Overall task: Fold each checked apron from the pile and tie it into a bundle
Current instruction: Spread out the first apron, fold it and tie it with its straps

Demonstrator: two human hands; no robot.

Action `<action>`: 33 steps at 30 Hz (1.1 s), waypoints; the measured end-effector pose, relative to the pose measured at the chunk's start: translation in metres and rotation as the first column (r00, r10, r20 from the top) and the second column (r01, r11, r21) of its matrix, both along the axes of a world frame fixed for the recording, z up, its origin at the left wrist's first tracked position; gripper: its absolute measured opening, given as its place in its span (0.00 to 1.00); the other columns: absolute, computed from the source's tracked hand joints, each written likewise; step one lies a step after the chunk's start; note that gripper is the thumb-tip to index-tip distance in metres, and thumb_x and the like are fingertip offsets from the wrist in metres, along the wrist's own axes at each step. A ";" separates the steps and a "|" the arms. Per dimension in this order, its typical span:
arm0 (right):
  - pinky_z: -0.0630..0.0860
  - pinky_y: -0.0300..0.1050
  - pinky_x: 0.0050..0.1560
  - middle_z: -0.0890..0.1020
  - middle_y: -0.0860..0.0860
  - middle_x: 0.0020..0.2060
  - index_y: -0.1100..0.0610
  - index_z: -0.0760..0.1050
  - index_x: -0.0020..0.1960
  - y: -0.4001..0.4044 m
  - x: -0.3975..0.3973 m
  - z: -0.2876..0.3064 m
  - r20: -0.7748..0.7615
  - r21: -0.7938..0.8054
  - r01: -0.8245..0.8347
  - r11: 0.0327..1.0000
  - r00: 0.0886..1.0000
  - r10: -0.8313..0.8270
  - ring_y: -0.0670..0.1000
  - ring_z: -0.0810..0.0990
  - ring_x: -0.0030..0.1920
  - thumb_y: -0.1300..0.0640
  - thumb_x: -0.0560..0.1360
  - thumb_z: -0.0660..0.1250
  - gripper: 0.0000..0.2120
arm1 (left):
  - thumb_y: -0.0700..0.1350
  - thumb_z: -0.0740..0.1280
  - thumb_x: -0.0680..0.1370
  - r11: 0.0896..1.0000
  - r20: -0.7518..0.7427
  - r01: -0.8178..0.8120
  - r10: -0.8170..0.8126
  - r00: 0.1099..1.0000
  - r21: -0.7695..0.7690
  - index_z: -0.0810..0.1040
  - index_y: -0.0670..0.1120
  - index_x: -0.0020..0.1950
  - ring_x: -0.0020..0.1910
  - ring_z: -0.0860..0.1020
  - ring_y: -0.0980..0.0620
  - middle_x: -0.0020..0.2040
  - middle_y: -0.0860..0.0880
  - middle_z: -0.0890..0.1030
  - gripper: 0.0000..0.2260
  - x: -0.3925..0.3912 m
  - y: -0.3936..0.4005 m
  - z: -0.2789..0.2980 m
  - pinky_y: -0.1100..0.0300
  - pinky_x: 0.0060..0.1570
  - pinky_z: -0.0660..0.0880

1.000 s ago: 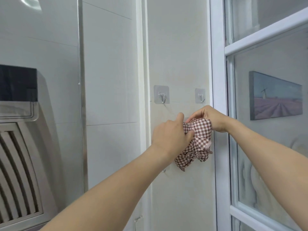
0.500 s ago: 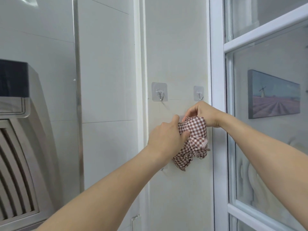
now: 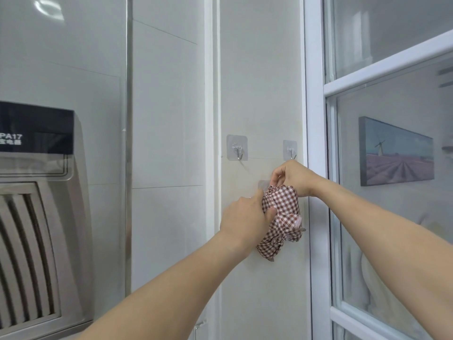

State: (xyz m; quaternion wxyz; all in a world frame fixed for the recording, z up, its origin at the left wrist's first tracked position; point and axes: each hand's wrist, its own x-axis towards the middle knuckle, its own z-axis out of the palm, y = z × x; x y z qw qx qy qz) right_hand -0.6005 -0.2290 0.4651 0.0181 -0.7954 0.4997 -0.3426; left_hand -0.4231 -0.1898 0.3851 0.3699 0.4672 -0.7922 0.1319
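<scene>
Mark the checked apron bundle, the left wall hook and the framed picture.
checked apron bundle (image 3: 282, 204), head view, upper checked fabric.
left wall hook (image 3: 237, 147), head view, clear adhesive plate.
framed picture (image 3: 399, 155), head view, painted field.

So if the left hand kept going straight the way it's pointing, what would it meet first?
The left hand already grips the checked apron bundle, so that comes first. Behind the bundle is the cream wall panel, probably close, though depth is hard to judge from this view.
</scene>
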 end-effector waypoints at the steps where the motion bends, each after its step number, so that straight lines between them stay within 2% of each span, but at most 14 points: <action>1: 0.77 0.38 0.36 0.84 0.49 0.30 0.57 0.82 0.37 -0.002 0.002 0.001 0.000 -0.008 0.028 1.000 1.000 -0.028 0.42 0.81 0.30 0.70 0.68 0.75 0.09 | 0.60 0.58 0.82 1.000 -0.006 -0.001 0.001 1.000 0.000 0.68 0.49 0.67 0.48 0.79 0.41 0.48 0.44 0.81 0.19 0.001 0.001 0.000 0.53 0.40 0.69; 5: 0.75 0.36 0.35 0.82 0.43 0.26 0.55 0.82 0.36 -0.004 0.005 0.005 -0.082 -0.021 0.054 0.998 0.995 -0.056 0.38 0.77 0.27 0.71 0.68 0.74 0.11 | 0.58 0.60 0.82 1.000 -0.023 0.017 -0.017 1.000 0.006 0.68 0.48 0.65 0.48 0.79 0.40 0.48 0.44 0.81 0.18 0.003 0.003 0.000 0.53 0.40 0.69; 8: 0.76 0.32 0.38 0.83 0.41 0.30 0.53 0.83 0.37 0.001 0.003 0.006 -0.098 0.037 -0.011 0.999 0.995 0.015 0.37 0.80 0.32 0.70 0.68 0.76 0.12 | 0.57 0.60 0.82 1.000 -0.003 0.008 -0.008 1.000 0.007 0.69 0.47 0.64 0.48 0.78 0.41 0.49 0.43 0.81 0.16 0.002 0.003 -0.002 0.54 0.40 0.68; 11: 0.81 0.42 0.48 0.87 0.48 0.39 0.54 0.86 0.42 0.008 -0.003 0.003 -0.041 0.159 -0.071 0.985 0.996 0.078 0.45 0.85 0.43 0.70 0.71 0.74 0.11 | 0.57 0.60 0.83 1.000 0.024 0.002 -0.002 1.000 -0.007 0.68 0.47 0.67 0.49 0.78 0.41 0.50 0.43 0.81 0.18 0.000 0.002 -0.008 0.54 0.40 0.66; 14: 0.81 0.46 0.49 0.86 0.53 0.47 0.59 0.85 0.51 0.015 -0.010 0.002 0.112 0.377 -0.131 0.917 0.989 0.095 0.49 0.84 0.47 0.73 0.76 0.61 0.17 | 0.57 0.59 0.83 0.998 0.044 -0.022 0.024 0.999 -0.051 0.68 0.48 0.69 0.49 0.79 0.41 0.50 0.43 0.81 0.19 -0.002 0.000 -0.010 0.54 0.39 0.65; 16: 0.79 0.47 0.52 0.85 0.54 0.50 0.62 0.84 0.54 0.020 -0.013 0.000 0.215 0.450 -0.191 0.872 0.971 0.102 0.50 0.83 0.49 0.66 0.76 0.61 0.14 | 0.58 0.58 0.83 0.996 0.060 -0.044 0.048 0.997 -0.074 0.68 0.49 0.67 0.49 0.79 0.41 0.50 0.44 0.82 0.18 -0.004 0.000 -0.011 0.54 0.39 0.66; 17: 0.78 0.46 0.52 0.85 0.52 0.50 0.61 0.83 0.54 0.023 -0.012 -0.002 0.220 0.443 -0.199 0.874 0.969 0.110 0.49 0.82 0.50 0.59 0.76 0.65 0.12 | 0.58 0.58 0.83 0.995 0.066 -0.051 0.056 0.996 -0.086 0.69 0.49 0.67 0.49 0.79 0.41 0.50 0.44 0.82 0.18 -0.006 -0.001 -0.011 0.54 0.39 0.65; 19: 0.77 0.43 0.50 0.85 0.48 0.47 0.57 0.84 0.54 0.025 -0.012 -0.013 0.162 0.324 -0.144 0.935 0.982 0.095 0.48 0.82 0.51 0.48 0.74 0.74 0.15 | 0.59 0.57 0.83 0.994 0.046 -0.045 0.050 0.998 -0.104 0.69 0.49 0.68 0.49 0.80 0.42 0.49 0.45 0.82 0.19 -0.007 -0.002 -0.014 0.54 0.39 0.64; 21: 0.79 0.43 0.49 0.85 0.50 0.47 0.55 0.82 0.54 0.021 -0.011 -0.034 0.256 0.153 -0.106 0.983 0.965 0.065 0.50 0.84 0.50 0.49 0.72 0.75 0.14 | 0.59 0.56 0.83 0.996 -0.035 0.012 -0.015 0.999 -0.091 0.67 0.50 0.70 0.50 0.79 0.42 0.51 0.45 0.82 0.19 -0.008 -0.001 -0.020 0.53 0.40 0.66; 23: 0.81 0.46 0.45 0.84 0.55 0.48 0.54 0.76 0.58 0.020 -0.008 -0.061 0.506 0.023 -0.106 0.994 0.859 0.080 0.54 0.85 0.47 0.50 0.71 0.76 0.19 | 0.58 0.57 0.82 0.992 -0.154 0.115 -0.122 0.981 -0.057 0.63 0.52 0.75 0.54 0.78 0.42 0.56 0.44 0.80 0.23 -0.009 0.005 -0.028 0.51 0.46 0.71; 25: 0.83 0.54 0.46 0.84 0.61 0.49 0.56 0.73 0.59 0.017 -0.003 -0.086 0.730 -0.041 -0.086 0.995 0.678 0.089 0.57 0.86 0.45 0.45 0.68 0.76 0.25 | 0.56 0.59 0.81 0.983 -0.223 0.173 -0.182 0.958 -0.057 0.58 0.54 0.78 0.56 0.78 0.42 0.58 0.44 0.78 0.26 -0.009 0.011 -0.035 0.50 0.51 0.73; 27: 0.83 0.57 0.49 0.84 0.61 0.50 0.59 0.73 0.59 0.011 0.004 -0.105 0.831 -0.035 -0.089 0.995 0.551 0.078 0.58 0.85 0.47 0.40 0.70 0.71 0.28 | 0.54 0.58 0.82 0.982 -0.220 0.180 -0.189 0.957 -0.063 0.56 0.53 0.79 0.55 0.78 0.41 0.58 0.43 0.78 0.26 -0.008 0.009 -0.038 0.50 0.51 0.73; 29: 0.82 0.58 0.52 0.85 0.57 0.50 0.58 0.73 0.59 0.009 0.015 -0.119 0.832 -0.012 -0.082 0.997 0.553 0.055 0.57 0.85 0.50 0.35 0.74 0.65 0.28 | 0.53 0.59 0.83 0.983 -0.230 0.176 -0.184 0.956 -0.055 0.57 0.53 0.79 0.53 0.79 0.41 0.55 0.44 0.80 0.25 -0.005 0.004 -0.038 0.50 0.49 0.74; 33: 0.79 0.56 0.57 0.82 0.51 0.53 0.54 0.70 0.61 0.014 0.025 -0.131 0.708 0.016 0.061 0.998 0.704 -0.054 0.52 0.82 0.54 0.32 0.77 0.57 0.27 | 0.52 0.62 0.82 0.990 -0.266 0.143 -0.143 0.953 -0.021 0.62 0.51 0.75 0.48 0.80 0.41 0.47 0.44 0.82 0.22 0.000 0.006 -0.040 0.50 0.46 0.75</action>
